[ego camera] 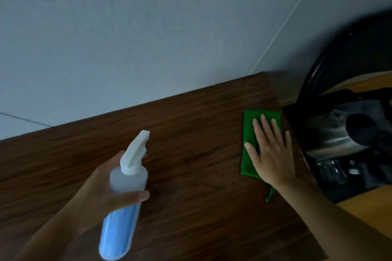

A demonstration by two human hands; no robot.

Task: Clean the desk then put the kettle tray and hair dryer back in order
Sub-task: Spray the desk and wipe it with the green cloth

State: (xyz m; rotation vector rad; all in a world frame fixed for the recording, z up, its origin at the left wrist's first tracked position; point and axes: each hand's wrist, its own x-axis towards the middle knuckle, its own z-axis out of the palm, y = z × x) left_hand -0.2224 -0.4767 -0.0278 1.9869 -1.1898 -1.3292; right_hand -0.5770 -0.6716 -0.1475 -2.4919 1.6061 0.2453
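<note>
R hand (272, 152) flat, fingers spread, pressing green cloth (251, 131) on desk (191, 133) just beside kettle (337, 140), which sits on black tray (360, 186). L hand (106, 186), farther from kettle, wraps spray bottle (125, 184). Best wipe w/ even, overlapping strokes away from kettle.

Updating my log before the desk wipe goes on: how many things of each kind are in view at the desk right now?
Spray bottle: 1, gripped by the left hand
Green cloth: 1, pressed flat under the right hand
Kettle: 1
Black tray: 1
Total: 4
Glassware on the tray is too blurred to count.
</note>
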